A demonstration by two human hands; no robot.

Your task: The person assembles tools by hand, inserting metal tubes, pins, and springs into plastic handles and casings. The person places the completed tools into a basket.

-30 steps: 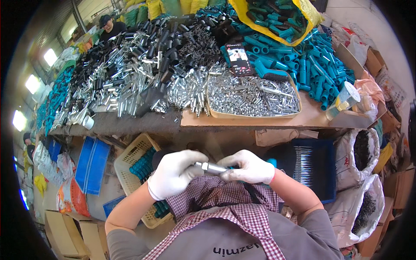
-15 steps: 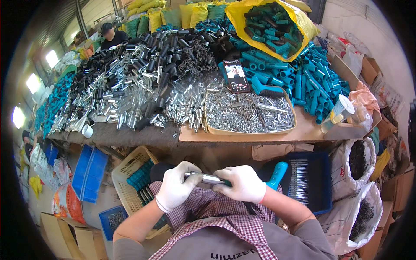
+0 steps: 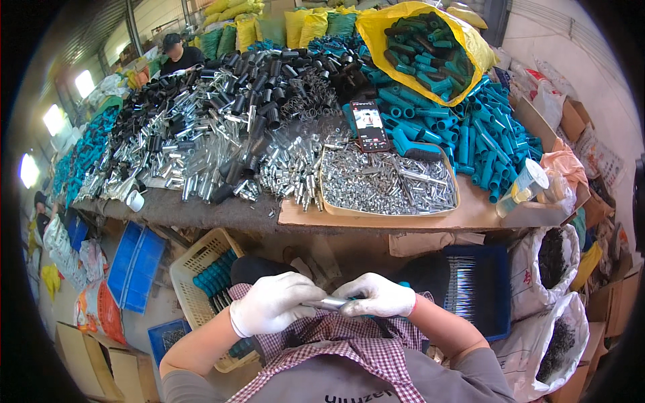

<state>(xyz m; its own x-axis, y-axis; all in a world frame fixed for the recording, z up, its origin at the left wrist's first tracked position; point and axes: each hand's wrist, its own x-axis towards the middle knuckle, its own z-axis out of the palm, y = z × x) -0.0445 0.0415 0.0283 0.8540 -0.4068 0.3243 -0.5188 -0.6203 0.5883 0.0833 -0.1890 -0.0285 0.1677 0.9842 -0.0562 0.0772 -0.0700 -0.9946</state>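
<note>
Above my lap, both white-gloved hands grip one tool with a shiny metal tube [image 3: 328, 303] and teal parts. My left hand [image 3: 277, 303] is closed on the tube's left end, fingers curled over it. Around the right part of the tool my right hand [image 3: 377, 295] is closed, its thumb and fingers pinching the tube. Bits of teal show under and behind the right hand; most of that part is hidden. Beyond my hands, on the bench, a shallow tray [image 3: 336, 209] holds many small metal fittings.
Heaped metal tubes [image 3: 195, 161] and teal handles [image 3: 494, 138] cover the bench, with a phone [image 3: 370, 127] and a yellow sack [image 3: 366, 30]. Below are a cream basket [image 3: 185, 272], a blue tray [image 3: 497, 289] of metal rods and white sacks [image 3: 524, 289]. A person [image 3: 180, 57] stands far left.
My left hand has turned over the tube, hiding more of its end. The right hand has rolled and the teal handle that stuck out on the right is now mostly hidden.
</note>
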